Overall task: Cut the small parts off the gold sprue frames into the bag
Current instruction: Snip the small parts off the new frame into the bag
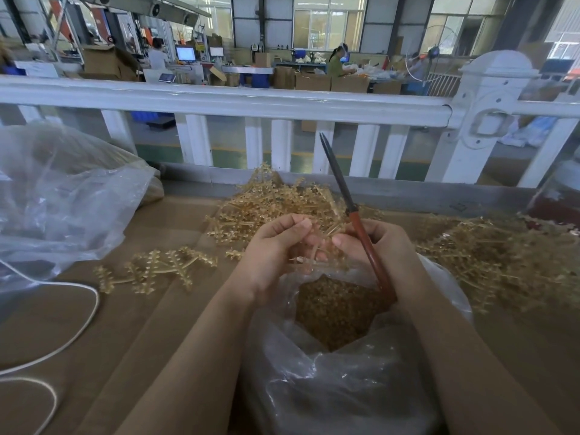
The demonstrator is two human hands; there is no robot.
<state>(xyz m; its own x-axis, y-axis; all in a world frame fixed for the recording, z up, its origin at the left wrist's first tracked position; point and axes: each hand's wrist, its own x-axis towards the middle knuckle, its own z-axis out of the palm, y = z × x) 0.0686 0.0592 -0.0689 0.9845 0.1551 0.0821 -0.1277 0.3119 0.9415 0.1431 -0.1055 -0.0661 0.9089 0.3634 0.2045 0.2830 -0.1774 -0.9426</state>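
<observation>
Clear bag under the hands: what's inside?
The clear bag holds a heap of small gold parts, seen through its open mouth. How deep the heap goes is hidden by crinkled plastic.

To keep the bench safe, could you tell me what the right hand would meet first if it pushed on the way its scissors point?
Probably the white railing; the right hand aims the scissors up and away above the pile of gold frames, though depth is unclear.

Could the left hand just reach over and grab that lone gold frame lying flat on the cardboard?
Probably yes, but not right away. The lone frame lies in the open left of the left hand with nothing between them; however, that hand is pinching a sprue piece over the bag.
</observation>
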